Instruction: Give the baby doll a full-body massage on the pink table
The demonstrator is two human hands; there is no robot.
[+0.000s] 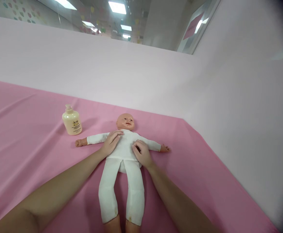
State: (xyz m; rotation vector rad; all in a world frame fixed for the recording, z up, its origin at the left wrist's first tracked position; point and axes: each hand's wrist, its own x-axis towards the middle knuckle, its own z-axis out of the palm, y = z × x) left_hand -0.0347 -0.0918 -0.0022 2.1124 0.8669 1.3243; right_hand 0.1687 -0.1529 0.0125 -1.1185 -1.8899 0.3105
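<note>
A baby doll point(124, 152) in a white one-piece suit lies on its back on the pink sheet point(34, 155), head away from me, arms spread wide. My left hand point(111, 142) rests flat on the doll's upper chest near its shoulder, fingers together and extended. My right hand point(141, 152) lies on the other side of the chest, fingers curled against the white cloth. Whether it pinches the fabric is unclear. A cream pump bottle point(72, 120) stands upright to the left of the doll's arm, apart from both hands.
Pale pink walls point(229, 103) close off the back and right side of the sheet-covered surface. Above the back wall, ceiling lights and coloured decorations show through a window.
</note>
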